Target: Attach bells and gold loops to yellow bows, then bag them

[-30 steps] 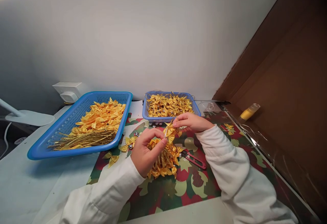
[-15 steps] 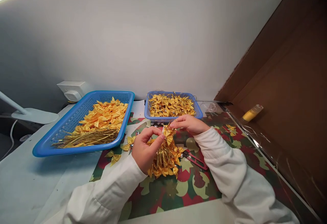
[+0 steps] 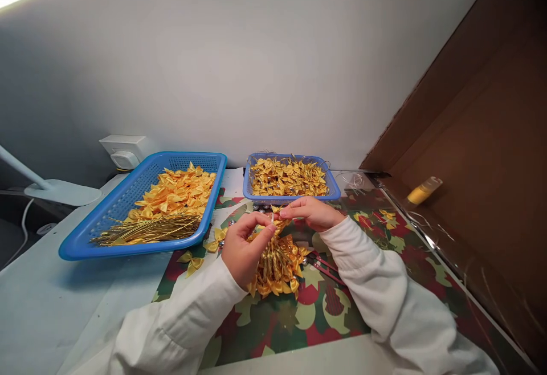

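My left hand (image 3: 245,245) is closed in a pinch on a yellow ribbon bow (image 3: 280,225), over the middle of the patterned mat. From the other side my right hand (image 3: 311,213) pinches at the same bow, its fingertips close to the left ones. The fingers cover much of the bow. Below both hands lies a pile of finished-looking bows with gold cords (image 3: 276,267) and small silver bells. Two loose bows, one of them a yellow bow (image 3: 191,262), rest left of the pile. Red-handled scissors or snips (image 3: 327,268) lie partly under my right sleeve.
A large blue basket (image 3: 81,249) at left holds yellow bows and a bundle of gold cords (image 3: 149,229). A smaller blue basket (image 3: 293,198) at the back holds corded bows. Cardboard (image 3: 470,107) stands at right, near a yellow thread spool (image 3: 424,191). A white lamp base (image 3: 64,192) stands far left.
My right hand has moved slightly down and left, closer to my left fingertips, and the bow shows less between them. My left hand stays nearly in place.
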### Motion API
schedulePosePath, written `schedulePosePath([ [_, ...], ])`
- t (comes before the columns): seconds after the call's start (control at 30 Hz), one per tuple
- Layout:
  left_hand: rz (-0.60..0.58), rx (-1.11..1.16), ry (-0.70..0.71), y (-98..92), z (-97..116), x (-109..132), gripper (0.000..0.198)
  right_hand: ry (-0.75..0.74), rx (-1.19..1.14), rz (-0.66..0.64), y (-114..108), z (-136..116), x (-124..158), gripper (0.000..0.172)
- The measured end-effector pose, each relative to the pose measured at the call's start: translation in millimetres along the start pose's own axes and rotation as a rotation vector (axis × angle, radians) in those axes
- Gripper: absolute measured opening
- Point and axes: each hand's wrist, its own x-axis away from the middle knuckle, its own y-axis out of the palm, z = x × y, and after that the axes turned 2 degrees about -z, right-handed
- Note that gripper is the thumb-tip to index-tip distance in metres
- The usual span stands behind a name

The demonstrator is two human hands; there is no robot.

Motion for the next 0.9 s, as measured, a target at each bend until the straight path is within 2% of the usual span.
schedulePosePath([
  [0.27,0.003,0.282,-0.069,-1.1,-6,-2,0.015,-0.014,-0.06,0.035,0,1,0,0.026],
  [0.43,0.006,0.284,-0.14,-1.3,-8,-3,0.014,0.004,-0.045,0.041,3,-1,0,0.026],
  [0.63,-0.004,0.287,-0.193,0.9,-5,-6,0.014,-0.056,-0.041,-0.044,8,0,0,0.03],
  [0.9,-0.023,0.3,-0.294,1.3,-7,-6,0.014,-0.032,-0.072,-0.033,10,3,-2,0.028],
])
